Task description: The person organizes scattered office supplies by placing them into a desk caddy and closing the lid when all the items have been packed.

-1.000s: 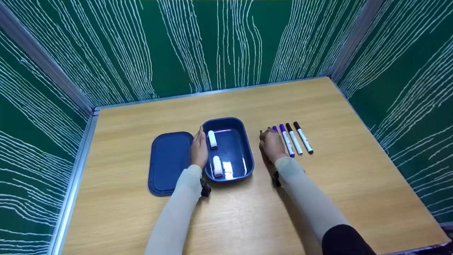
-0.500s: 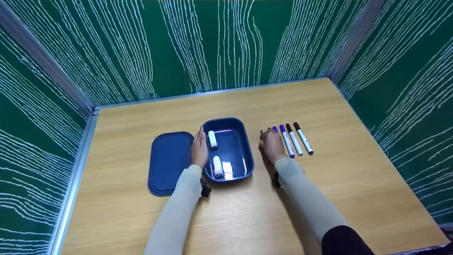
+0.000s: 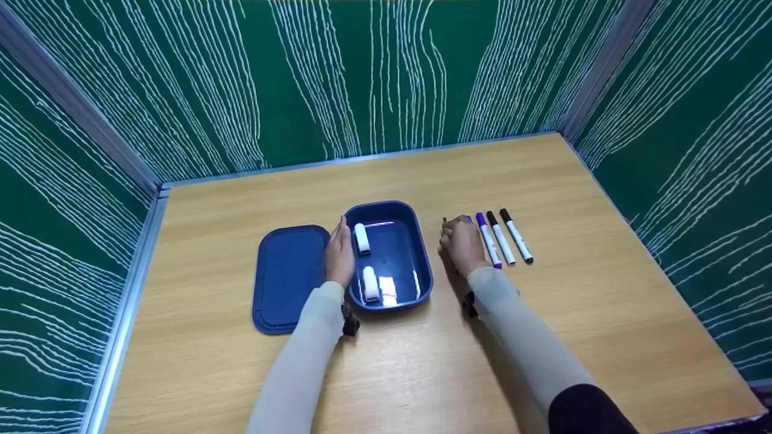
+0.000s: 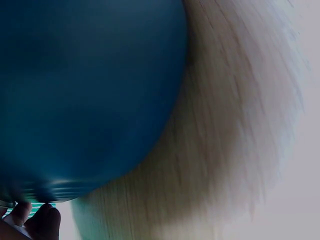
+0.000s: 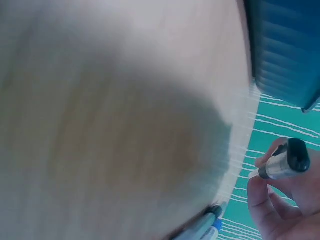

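Note:
My left hand [image 3: 341,256] lies with straight fingers along the left side of a blue plastic box [image 3: 425,271], thumb side up. Two small white oblong things [image 3: 362,239], each with a dark end, sit inside the box along its left wall. Right of the box, my right hand [image 3: 463,246] pinches a whiteboard marker [image 5: 282,165] between thumb and fingers. In the right wrist view this marker has a white barrel and a black end facing the camera. Beside that hand lies a row of several markers, including a purple-capped one [image 3: 490,241] and a black-capped one [image 3: 517,236].
The blue lid [image 3: 286,280] lies flat on the wooden table [image 3: 398,374], left of the box and partly behind the left hand. Green walls [image 3: 338,78] with white wavy lines enclose the back and sides. Metal edging runs along the table's left edge.
The right hand has shifted very slightly, and the dark marker tip just beyond its fingers has moved a little away from me. The left hand and box have stayed put.

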Demonstrator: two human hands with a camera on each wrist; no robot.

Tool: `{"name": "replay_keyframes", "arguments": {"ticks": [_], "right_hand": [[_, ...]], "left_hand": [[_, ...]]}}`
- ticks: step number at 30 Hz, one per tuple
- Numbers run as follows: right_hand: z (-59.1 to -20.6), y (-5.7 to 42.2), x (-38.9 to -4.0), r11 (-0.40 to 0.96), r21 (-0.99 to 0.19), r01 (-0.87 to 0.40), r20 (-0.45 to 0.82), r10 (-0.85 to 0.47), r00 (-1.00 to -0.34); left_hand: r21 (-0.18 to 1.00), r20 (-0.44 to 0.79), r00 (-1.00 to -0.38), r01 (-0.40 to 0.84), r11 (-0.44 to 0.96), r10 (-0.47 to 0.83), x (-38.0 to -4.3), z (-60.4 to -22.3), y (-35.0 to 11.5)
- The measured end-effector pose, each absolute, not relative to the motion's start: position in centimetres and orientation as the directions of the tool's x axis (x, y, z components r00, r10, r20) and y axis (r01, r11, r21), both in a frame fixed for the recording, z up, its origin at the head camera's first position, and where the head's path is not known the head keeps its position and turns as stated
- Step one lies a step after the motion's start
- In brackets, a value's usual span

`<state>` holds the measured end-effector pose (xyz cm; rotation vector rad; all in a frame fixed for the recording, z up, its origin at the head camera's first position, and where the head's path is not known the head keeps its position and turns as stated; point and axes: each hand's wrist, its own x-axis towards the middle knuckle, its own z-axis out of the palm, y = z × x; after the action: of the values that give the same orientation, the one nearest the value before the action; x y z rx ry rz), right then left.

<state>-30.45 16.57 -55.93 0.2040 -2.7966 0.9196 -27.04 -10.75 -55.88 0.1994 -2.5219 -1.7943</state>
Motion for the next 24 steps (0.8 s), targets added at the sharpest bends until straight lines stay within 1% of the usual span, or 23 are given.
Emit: {"name": "replay_keyframes", "arguments": {"ticks": [9,18,24], "right_hand": [[-54.8,16.1,-30.4,0.782,-0.593,-0.192,0.272,-0.030,-0.962],[-53.3,15.5,-30.4,0.741,-0.647,-0.178,0.256,-0.008,-0.967],[-52.0,14.5,-30.6,0.696,-0.700,-0.157,0.211,-0.008,-0.978]], "left_hand": [[0.942,-0.025,-0.991,-0.066,0.329,-0.128,-27.0,-55.9,-10.8],[0.940,-0.028,-0.991,-0.071,0.335,-0.133,-27.0,-55.8,-10.7],[0.940,-0.018,-0.991,-0.062,0.336,-0.131,-27.1,-55.8,-10.8]]}}
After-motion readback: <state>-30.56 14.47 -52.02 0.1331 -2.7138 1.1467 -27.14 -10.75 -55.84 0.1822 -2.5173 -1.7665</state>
